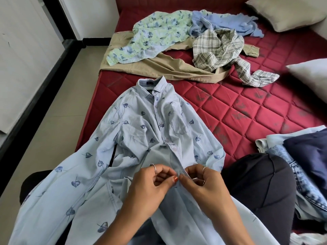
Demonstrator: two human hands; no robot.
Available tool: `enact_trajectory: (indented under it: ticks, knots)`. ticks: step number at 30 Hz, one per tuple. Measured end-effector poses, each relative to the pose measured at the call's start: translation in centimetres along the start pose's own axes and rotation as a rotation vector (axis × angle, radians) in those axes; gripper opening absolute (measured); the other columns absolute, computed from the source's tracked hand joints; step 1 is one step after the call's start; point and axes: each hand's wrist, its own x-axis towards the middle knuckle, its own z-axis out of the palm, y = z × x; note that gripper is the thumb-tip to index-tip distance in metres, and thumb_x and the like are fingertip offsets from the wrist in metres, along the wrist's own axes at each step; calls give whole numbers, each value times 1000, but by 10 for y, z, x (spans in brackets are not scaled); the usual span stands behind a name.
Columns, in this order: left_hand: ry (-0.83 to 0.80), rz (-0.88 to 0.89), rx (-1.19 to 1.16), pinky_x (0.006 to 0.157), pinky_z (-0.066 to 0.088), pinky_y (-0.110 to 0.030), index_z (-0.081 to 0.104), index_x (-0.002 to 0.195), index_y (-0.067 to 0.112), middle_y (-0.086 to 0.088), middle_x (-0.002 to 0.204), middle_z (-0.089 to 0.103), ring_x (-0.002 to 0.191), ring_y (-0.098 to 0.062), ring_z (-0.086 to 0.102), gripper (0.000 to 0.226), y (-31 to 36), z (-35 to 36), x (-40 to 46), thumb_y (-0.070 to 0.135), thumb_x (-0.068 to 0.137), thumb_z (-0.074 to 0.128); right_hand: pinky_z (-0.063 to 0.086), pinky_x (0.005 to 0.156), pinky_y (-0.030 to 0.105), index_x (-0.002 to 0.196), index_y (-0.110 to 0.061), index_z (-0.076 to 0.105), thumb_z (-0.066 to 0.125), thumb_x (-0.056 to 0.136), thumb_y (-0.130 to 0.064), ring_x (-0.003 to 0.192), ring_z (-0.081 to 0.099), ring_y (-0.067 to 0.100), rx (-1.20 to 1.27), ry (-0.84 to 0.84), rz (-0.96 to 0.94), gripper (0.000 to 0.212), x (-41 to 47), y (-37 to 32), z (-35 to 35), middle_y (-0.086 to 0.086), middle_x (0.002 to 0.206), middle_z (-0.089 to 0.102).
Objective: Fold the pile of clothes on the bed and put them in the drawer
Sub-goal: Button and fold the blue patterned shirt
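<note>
A beige pillow (290, 12) lies at the far corner of a red quilted mattress (247, 110), with a pale grey pillow (311, 75) along its right edge. Beside the bed, a cream tiled floor (58, 110) meets white walls (26, 50) trimmed with black skirting (35, 101).

left hand (152, 181): fingers curled, pinching | right hand (200, 183): pinching, fingertips meeting

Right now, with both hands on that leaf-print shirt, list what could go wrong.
1. The leaf-print shirt hangs partly off the mattress; it may slide floorward.
2. The left hand and right hand pinch the placket; a skewed button would spoil the fold.
3. Its bunched front could set creases.
</note>
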Motion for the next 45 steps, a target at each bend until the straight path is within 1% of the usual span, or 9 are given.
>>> enact_trajectory:
  ticks: [5,9,12,17,20,26,30,35,45]
  knots:
    - [-3,1,46,71,54,-22,73,81,24,8,74,73,71,-6,70,17,-5,9,-5,8,82,73,43,51,20,76,-14,68,72,82,-16,54,58,6,94,48,25,7,-10,4,2,0,63,68]
    - [4,80,184,73,55,-25,74,79,30,18,76,71,71,3,67,17,-3,11,-7,13,83,71,47,60,18,77,-17,67,72,82,-14,62,61,6,74,116,-65,7,-15,4,5,-6,69,69]
    - [-13,106,200,74,56,-34,70,89,36,15,79,70,74,0,67,16,1,12,-10,23,80,66,42,60,12,74,-23,62,70,80,-19,69,60,6,-106,149,-224,11,-19,2,12,-7,68,63]
    - [24,52,140,75,54,-22,74,84,26,15,77,73,74,1,68,20,0,7,-11,7,84,69,38,63,16,76,-24,57,59,78,-24,73,52,7,-313,241,-417,3,-16,7,21,-12,76,51]
    - [-5,-71,-4,78,55,-28,73,83,22,5,77,74,76,-9,70,17,-2,4,-10,6,84,69,38,61,19,77,-23,59,60,77,-20,73,51,8,-326,274,-433,3,-14,10,24,-12,75,51]
    - [18,-153,-190,79,53,-25,72,83,15,-1,79,75,79,-12,71,16,0,5,-10,0,85,67,39,62,5,75,-34,56,70,82,-12,72,58,-3,-211,214,-349,27,-16,7,20,-13,73,60]
    - [53,-152,-281,76,54,-23,73,79,17,-4,78,75,77,-15,72,20,3,8,-10,-2,84,67,47,62,14,77,-29,65,72,84,-18,74,64,6,-42,168,-192,15,-19,5,18,-11,74,69]
    - [60,-127,-309,67,52,-15,73,81,13,-5,76,74,73,-13,70,18,5,11,-6,-4,84,66,47,59,13,81,-19,71,73,83,-17,65,65,4,124,146,-92,4,-20,3,15,-10,70,70]
    - [118,-87,-256,76,53,-27,73,81,17,-1,77,75,76,-13,71,19,3,12,3,-1,83,69,44,60,9,87,-20,71,59,93,-17,69,65,2,166,132,-152,14,-20,-8,16,-11,75,71]
